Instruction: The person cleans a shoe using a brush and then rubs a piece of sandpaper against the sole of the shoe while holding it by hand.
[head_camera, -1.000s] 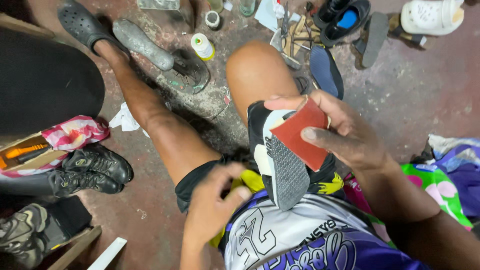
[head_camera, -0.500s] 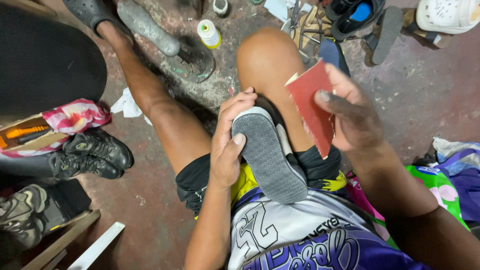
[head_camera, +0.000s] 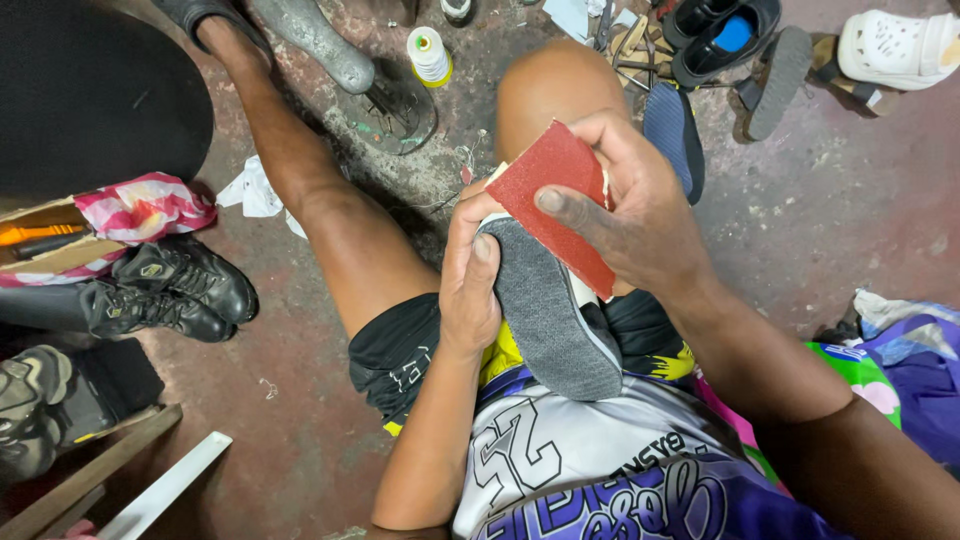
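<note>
The left hand (head_camera: 470, 290) wraps its fingers tight around the grey rubber-soled shoe (head_camera: 550, 310), turned sole-up on the lap to keep it steady, so the right hand (head_camera: 630, 215), fingers pinching a red sandpaper sheet (head_camera: 555, 200), can rub it.

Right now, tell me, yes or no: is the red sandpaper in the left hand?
No, the right hand grips the red sandpaper, while the left hand steadies the grey shoe sole.

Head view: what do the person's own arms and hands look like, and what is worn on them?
Both arms are bare from hand to above the elbow: no sleeves, gloves, watch or rings show on the left hand or the right hand. A sleeveless jersey, white and purple with printed lettering, covers the torso, above black shorts.
</note>
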